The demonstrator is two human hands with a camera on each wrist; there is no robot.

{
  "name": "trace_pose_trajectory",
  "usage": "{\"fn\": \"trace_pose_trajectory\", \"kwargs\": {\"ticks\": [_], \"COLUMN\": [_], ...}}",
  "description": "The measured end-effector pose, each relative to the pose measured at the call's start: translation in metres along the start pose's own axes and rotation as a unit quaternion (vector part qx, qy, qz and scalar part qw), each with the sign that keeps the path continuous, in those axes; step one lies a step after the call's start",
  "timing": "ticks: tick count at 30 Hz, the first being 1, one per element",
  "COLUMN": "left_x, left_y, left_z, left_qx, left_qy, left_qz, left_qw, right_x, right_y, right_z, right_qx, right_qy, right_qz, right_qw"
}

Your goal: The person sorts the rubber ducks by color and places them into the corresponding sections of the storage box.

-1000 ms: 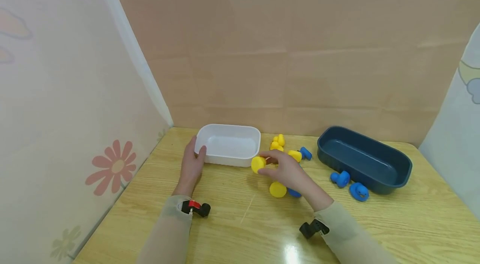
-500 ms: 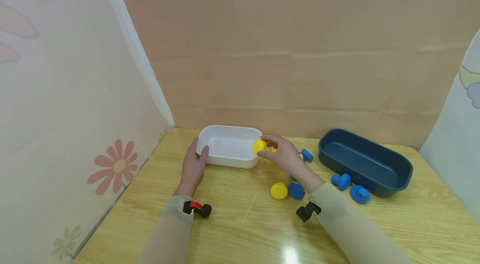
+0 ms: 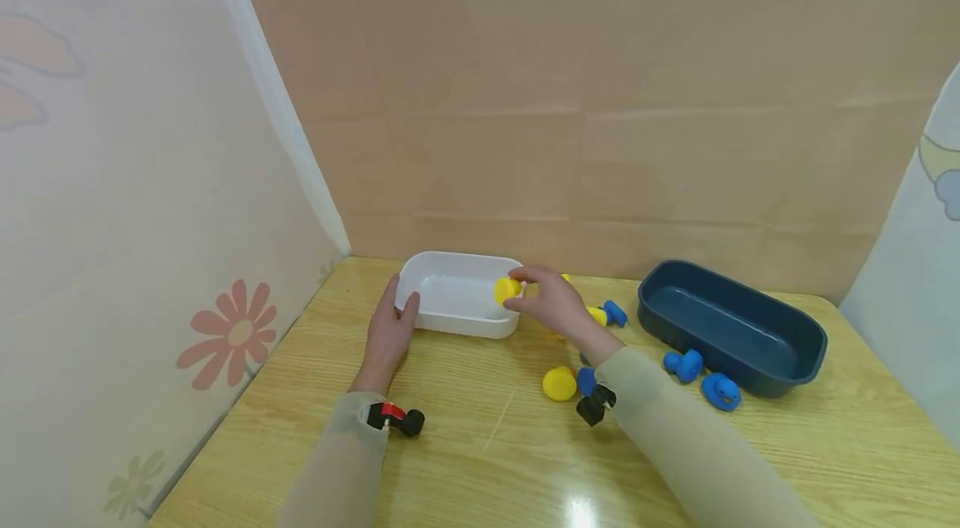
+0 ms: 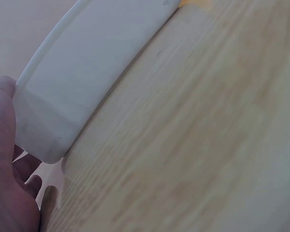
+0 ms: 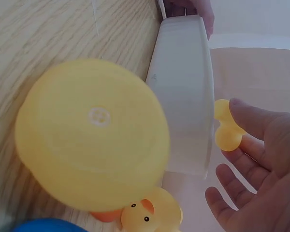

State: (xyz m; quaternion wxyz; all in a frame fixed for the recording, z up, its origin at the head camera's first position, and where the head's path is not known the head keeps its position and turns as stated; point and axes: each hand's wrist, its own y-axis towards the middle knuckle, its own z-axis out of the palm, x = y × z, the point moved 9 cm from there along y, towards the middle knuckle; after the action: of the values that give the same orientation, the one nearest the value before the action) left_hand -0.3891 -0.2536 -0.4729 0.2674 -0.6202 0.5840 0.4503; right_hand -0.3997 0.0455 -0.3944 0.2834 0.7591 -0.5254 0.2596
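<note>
One second ago my right hand [image 3: 552, 305] held the yellow toy [image 3: 506, 291] at the near right corner of the white box [image 3: 465, 326]; now I have brought it over the box's right end. Also, my right wrist camera [image 3: 596, 405] has come to cover part of one blue toy [image 3: 586, 380].

A: What colour is the held duck [image 3: 507, 291]?
B: Plain yellow — and another yellow duck [image 5: 162, 212] shows an orange beak [image 5: 148, 205] and black eyes [image 5: 146, 219].
A: Any other colours?
B: A white tub [image 3: 465, 326], a dark blue tub [image 3: 720, 353], bright blue ducks [image 3: 722, 391].
A: And around them?
B: A yellowish wood-grained table [image 3: 450, 453], tan back wall [image 3: 480, 112], beige sleeves [image 3: 330, 470] — plus a faded red, yellow-centred flower [image 3: 240, 333] on the whitish side wall [image 3: 150, 178]
</note>
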Motion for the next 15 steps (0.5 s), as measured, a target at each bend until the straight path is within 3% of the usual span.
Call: {"fn": "trace_pose_trajectory", "kwargs": {"ticks": [5,15], "left_x": [0.0008,0.0028], "left_y": [0.0005,0.0012], "left_z": [0.0012,0.0003], "left_qx": [0.002,-0.003], "left_qy": [-0.006,-0.006], "left_qz": [0.001,0.004], "left_qw": [1.0000,1.0000], "right_x": [-0.0032,-0.0025], "right_y": [0.0040,0.0084], "right_z": [0.0054,0.0108], "right_qx": [0.014,0.018], "right_qy": [-0.011,-0.037], "right_qz": [0.013,-0.002], "right_qw": [1.000,0.999]}}
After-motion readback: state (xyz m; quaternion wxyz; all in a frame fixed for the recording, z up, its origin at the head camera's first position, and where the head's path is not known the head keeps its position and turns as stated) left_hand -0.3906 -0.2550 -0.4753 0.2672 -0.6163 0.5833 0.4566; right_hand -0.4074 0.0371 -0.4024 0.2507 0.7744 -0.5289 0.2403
